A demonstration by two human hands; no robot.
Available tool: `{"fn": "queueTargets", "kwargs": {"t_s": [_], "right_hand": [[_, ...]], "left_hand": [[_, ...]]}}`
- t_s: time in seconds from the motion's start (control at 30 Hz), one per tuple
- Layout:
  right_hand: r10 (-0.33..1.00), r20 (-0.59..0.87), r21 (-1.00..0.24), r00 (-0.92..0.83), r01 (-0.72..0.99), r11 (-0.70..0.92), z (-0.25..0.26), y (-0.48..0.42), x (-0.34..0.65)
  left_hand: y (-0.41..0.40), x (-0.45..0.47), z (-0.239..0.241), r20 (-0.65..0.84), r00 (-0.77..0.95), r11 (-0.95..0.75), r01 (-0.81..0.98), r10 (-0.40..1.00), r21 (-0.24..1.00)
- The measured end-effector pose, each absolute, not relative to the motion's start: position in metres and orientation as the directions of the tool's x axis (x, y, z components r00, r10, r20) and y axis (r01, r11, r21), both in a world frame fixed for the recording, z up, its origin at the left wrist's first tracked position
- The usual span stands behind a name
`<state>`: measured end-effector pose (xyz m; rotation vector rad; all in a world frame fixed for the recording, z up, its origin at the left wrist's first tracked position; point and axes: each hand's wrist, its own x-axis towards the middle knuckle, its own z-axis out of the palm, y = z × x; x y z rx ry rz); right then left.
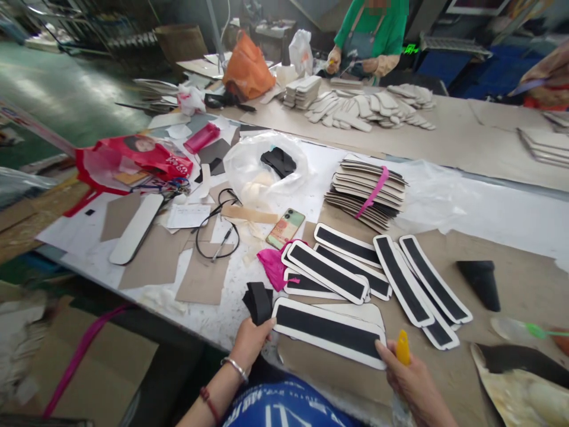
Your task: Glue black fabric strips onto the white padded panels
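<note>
My left hand grips the left end of a long white strip with a black centre at the table's near edge, beside a small stack of black pieces. My right hand touches the strip's right end while holding a tool with a yellow tip in closed fingers. Several more black-and-white strips lie fanned out just beyond on brown cardboard.
A banded stack of strips, a phone, a pink cloth, a cable and bags lie on the table. A black cone sits at right. A person in green works at the far table.
</note>
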<state>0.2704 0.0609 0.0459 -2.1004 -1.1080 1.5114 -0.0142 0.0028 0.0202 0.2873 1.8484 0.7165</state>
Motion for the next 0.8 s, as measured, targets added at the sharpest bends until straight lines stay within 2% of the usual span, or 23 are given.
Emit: {"fn": "queueTargets", "kwargs": {"t_s": [0.13,0.37,0.63,0.8], "right_hand": [[0.691,-0.722,-0.652,0.038,0.297,-0.698,0.057,0.063,0.264],[0.679,-0.732,-0.669,-0.057,0.253,-0.699,0.060,0.070,0.251],[0.680,-0.732,-0.661,-0.046,0.287,-0.693,0.057,0.073,0.236],[0.667,-0.740,-0.668,-0.090,0.219,-0.711,0.053,0.072,0.238]], "left_hand": [[0.000,-0.024,0.034,-0.753,-0.400,0.726,-0.253,0.523,0.639],[-0.004,-0.038,0.045,-0.741,-0.429,0.646,-0.373,0.516,0.666],[-0.012,-0.047,0.041,-0.784,-0.392,0.593,-0.514,0.481,0.620],[-0.013,-0.052,0.044,-0.825,-0.291,0.567,-0.614,0.485,0.549]]}}
